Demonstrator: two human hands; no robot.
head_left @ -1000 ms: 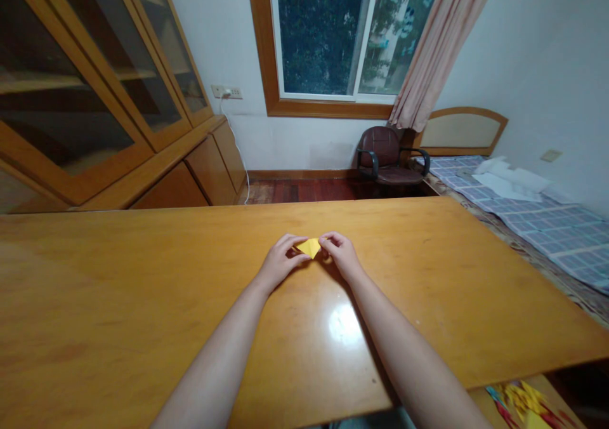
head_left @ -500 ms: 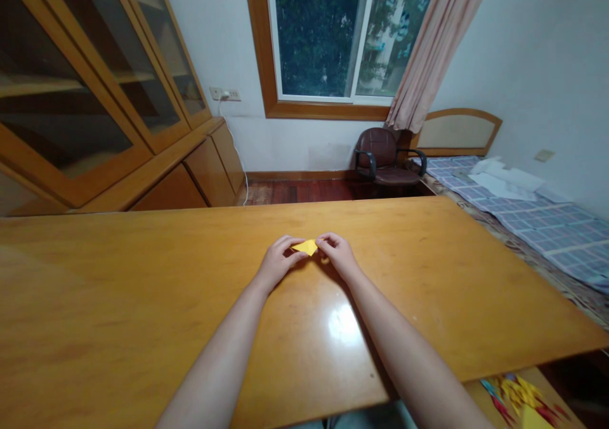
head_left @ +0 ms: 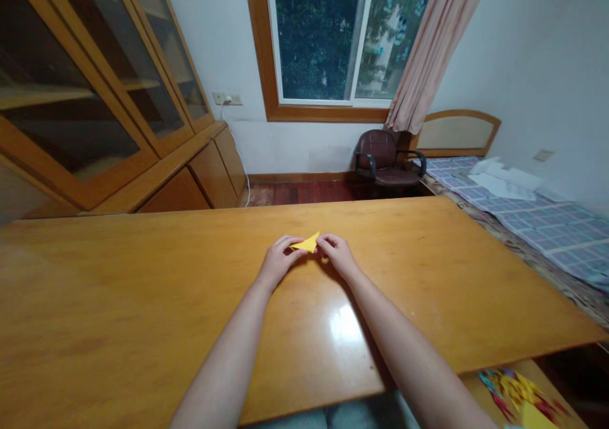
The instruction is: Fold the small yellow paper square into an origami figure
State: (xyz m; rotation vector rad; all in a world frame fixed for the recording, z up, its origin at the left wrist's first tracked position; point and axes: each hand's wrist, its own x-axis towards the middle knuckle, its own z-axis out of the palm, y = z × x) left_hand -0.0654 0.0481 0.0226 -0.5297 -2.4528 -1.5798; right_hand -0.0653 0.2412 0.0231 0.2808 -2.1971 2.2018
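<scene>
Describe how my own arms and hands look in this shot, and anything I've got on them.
Your left hand and right hand are both ungloved. The left forearm and right forearm are bare and taper toward the wrists, without sleeves, watch or bracelet in view. I see no bold markings; fine details are too small to tell.

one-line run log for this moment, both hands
left hand: holds folded yellow paper | right hand: at paper's right edge | paper: pointed tip between hands | place: over wooden table

Both forearms [head_left: 227, 346] extended forward, left hand [head_left: 278, 261] pinching, right hand [head_left: 339, 254] curled close by, grip unclear.
</scene>
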